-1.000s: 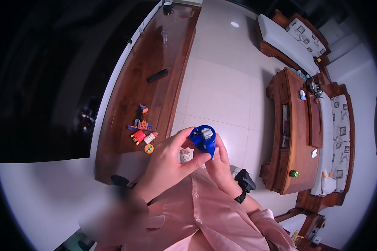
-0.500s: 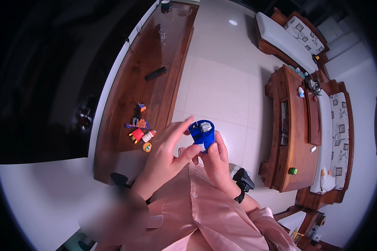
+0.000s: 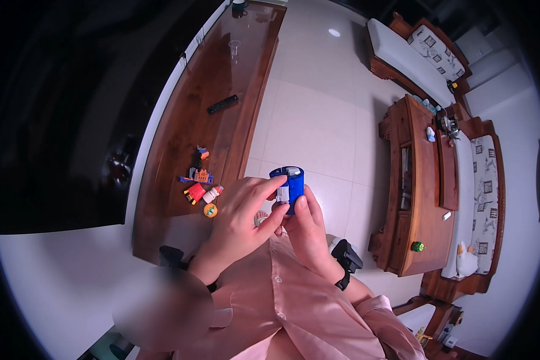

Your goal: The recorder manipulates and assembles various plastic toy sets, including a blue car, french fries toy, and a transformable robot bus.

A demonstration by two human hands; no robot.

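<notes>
In front of my chest, my right hand (image 3: 306, 231) grips a small blue cylindrical container (image 3: 297, 189), its fingers wrapped round the lower right side. My left hand (image 3: 243, 210) reaches in from the left. Between its index finger and thumb sits a small white block-like piece (image 3: 282, 194) at the container's left side. Whether that piece is loose or set into the blue wall is hard to make out. Another pale piece (image 3: 293, 171) shows at the container's upper opening. The fingers hide the container's lower end.
A long wooden cabinet (image 3: 180, 126) on the left bears a black remote (image 3: 222, 104), a clear cup (image 3: 234, 45) and several toys, including a red-and-white one (image 3: 195, 192). Right across the tiled floor (image 3: 318, 108) stands a wooden table (image 3: 426, 210) with a green object (image 3: 418, 246).
My left fingers have moved from the rim to the container's left side and closed round the white piece there. The blue container has turned slightly and shifted a little left.
</notes>
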